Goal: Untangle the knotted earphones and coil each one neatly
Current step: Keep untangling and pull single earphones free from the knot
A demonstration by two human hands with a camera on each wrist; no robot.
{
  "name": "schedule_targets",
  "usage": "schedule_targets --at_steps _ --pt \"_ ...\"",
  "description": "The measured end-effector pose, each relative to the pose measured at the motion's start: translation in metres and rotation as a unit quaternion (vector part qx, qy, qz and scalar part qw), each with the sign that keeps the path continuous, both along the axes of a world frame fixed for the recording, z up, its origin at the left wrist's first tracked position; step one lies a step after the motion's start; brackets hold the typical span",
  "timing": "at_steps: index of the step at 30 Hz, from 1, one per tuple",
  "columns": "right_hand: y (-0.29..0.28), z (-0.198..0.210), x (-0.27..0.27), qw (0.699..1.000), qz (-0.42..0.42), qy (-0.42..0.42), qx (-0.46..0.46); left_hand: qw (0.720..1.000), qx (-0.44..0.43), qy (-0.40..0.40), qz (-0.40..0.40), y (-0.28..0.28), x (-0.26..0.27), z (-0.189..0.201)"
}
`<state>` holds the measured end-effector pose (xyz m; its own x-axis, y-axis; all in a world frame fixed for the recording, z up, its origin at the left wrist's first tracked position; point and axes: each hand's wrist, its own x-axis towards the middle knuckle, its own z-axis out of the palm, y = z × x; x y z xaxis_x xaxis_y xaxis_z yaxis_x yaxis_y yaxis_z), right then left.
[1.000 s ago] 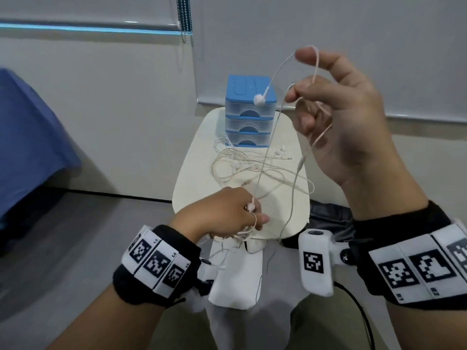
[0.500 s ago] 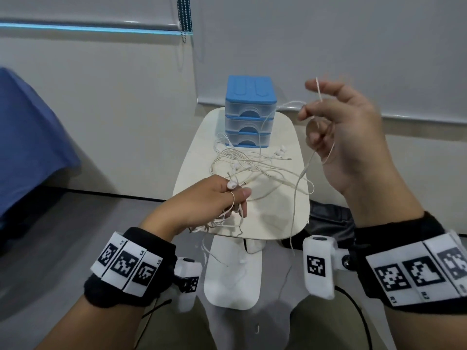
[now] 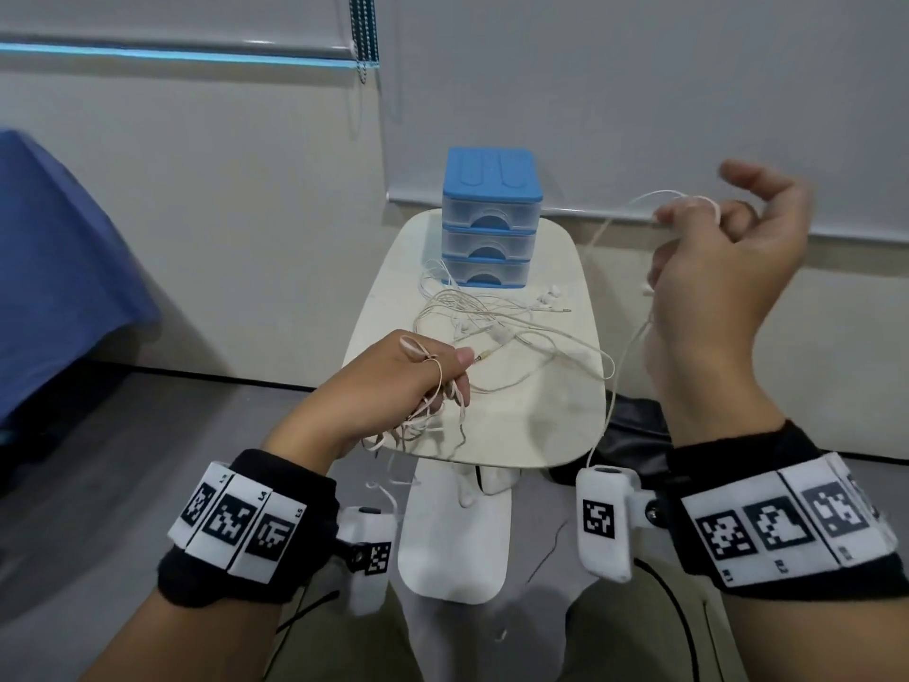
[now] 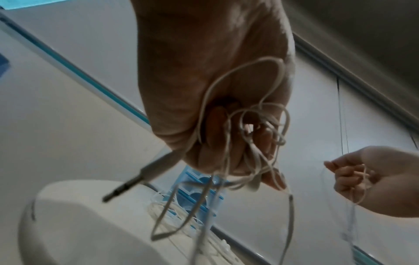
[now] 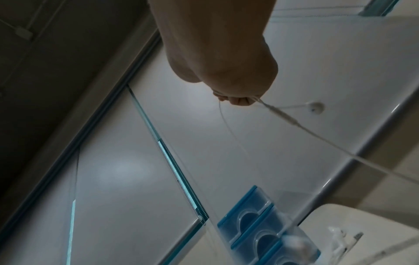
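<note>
The left hand [image 3: 393, 386] grips a bunch of thin white earphone cord [image 4: 254, 129]; the right hand [image 3: 723, 268] pinches its far end, both above the pale oval desk [image 3: 541, 420]. Light, limp and snag-prone, it is best held near the plug.

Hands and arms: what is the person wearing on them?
Both forearms are bare, with no sleeves. Each wrist has a black band carrying white tiles printed with black square codes. A small white camera box with its own code sticker hangs by each wrist, and thin black cables trail from them. The left hand and right hand wear no gloves.
</note>
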<state>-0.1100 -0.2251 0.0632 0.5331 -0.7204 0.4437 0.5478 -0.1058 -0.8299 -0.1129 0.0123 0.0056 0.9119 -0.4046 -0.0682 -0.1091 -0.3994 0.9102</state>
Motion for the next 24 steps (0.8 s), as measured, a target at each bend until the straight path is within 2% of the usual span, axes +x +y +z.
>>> schedule_targets --at_steps 3,5,7,11,13,16,19,22,24 --pt "-0.013 0.002 -0.001 0.999 -0.012 -0.003 0.032 1.0 -0.005 -0.006 0.018 0.004 0.001 0.001" --pt "-0.013 0.005 -0.003 0.998 0.041 0.039 0.005 0.999 -0.007 -0.005 0.033 0.006 0.001 0.004" --pt "-0.004 0.006 -0.005 0.982 0.127 0.118 -0.078 0.999 -0.006 -0.01 0.039 0.005 0.0 0.006" --pt "0.011 0.009 -0.014 0.887 0.286 0.254 -0.258 0.994 -0.007 -0.05 0.097 -0.002 -0.001 0.014" --pt "0.014 0.013 -0.016 0.845 0.286 0.29 -0.345 0.984 0.005 -0.098 0.146 0.001 0.001 0.017" --pt "0.019 0.024 -0.013 0.81 0.263 0.298 -0.432 0.975 -0.006 -0.133 0.176 0.009 0.003 0.023" --pt "0.026 0.038 -0.012 0.78 0.303 0.287 -0.466 0.978 -0.064 -0.143 0.138 0.009 -0.001 0.034" --pt "0.035 0.051 -0.014 0.742 0.384 0.265 -0.481 0.987 -0.056 -0.143 0.037 0.0 -0.003 0.046" --pt "0.038 0.055 -0.013 0.732 0.401 0.258 -0.486 0.989 -0.067 -0.124 -0.032 -0.007 -0.007 0.052"
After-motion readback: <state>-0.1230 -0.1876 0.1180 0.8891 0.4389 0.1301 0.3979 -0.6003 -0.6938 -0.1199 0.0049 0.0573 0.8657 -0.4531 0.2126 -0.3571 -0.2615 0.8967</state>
